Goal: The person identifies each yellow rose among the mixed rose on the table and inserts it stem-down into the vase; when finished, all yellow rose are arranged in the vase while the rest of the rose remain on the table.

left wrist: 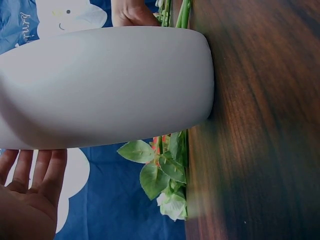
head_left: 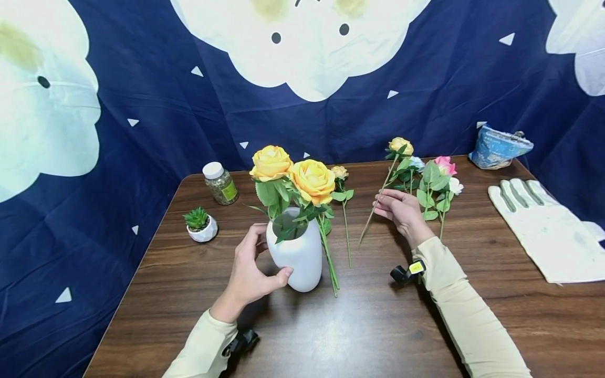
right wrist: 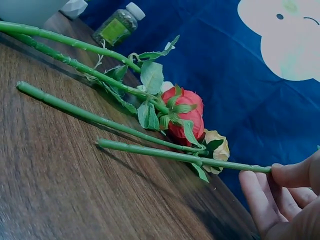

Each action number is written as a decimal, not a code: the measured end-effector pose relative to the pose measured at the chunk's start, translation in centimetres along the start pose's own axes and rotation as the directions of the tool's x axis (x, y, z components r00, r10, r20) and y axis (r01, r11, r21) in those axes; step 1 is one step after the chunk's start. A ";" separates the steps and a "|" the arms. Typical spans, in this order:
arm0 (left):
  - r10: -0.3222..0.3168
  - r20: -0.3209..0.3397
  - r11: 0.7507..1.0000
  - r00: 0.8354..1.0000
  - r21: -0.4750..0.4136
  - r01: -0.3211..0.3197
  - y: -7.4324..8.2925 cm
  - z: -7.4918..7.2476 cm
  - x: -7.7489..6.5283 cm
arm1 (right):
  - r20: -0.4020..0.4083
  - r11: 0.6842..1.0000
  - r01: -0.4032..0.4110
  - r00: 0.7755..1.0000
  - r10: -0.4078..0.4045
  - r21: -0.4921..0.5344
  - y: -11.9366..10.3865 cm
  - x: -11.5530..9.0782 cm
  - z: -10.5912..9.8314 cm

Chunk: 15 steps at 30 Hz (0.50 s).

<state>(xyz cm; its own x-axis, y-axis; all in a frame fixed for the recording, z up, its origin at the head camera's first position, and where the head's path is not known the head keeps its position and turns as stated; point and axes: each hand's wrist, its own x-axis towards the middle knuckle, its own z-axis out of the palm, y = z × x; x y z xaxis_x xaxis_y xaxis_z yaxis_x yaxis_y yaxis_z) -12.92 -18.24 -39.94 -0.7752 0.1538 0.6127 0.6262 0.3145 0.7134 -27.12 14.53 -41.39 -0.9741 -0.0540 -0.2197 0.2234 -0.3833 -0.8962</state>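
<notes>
Right hand (head_left: 400, 210) pinching a slim stem (right wrist: 150, 151) between thumb and fingers, its yellow rose (head_left: 400, 146) beyond the fingertips, its bare end slanting below them, left hand (head_left: 250, 270) curved round a white vase (head_left: 298, 262), two larger yellow roses (head_left: 312, 181) rising from its mouth above the grip.

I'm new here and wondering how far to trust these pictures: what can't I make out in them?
Stem ends of the two large yellow roses: head view, hidden by the white vase.
Fingertips of the left grip, thumb aside: head and left wrist views, behind the vase.
Wording on the green label of the white-capped jar: head view, too small; right wrist view, blurred.
Far end of the white glove: head view, cut off by the right edge.
</notes>
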 end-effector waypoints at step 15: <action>0.002 -0.001 1.000 1.000 -0.002 -0.002 -0.1 0.0 0.0 | -0.126 0.953 0.185 0.979 -0.159 0.238 0.1 0.5 0.0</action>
<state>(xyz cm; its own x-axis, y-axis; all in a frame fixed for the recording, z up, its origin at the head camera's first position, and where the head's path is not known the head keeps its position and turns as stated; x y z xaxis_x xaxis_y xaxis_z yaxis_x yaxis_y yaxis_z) -13.00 -18.25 -40.04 -0.7736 0.1537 0.6147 0.6282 0.3126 0.7125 -27.57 14.43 -41.58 -0.9847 0.1244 -0.1217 0.0240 -0.5952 -0.8032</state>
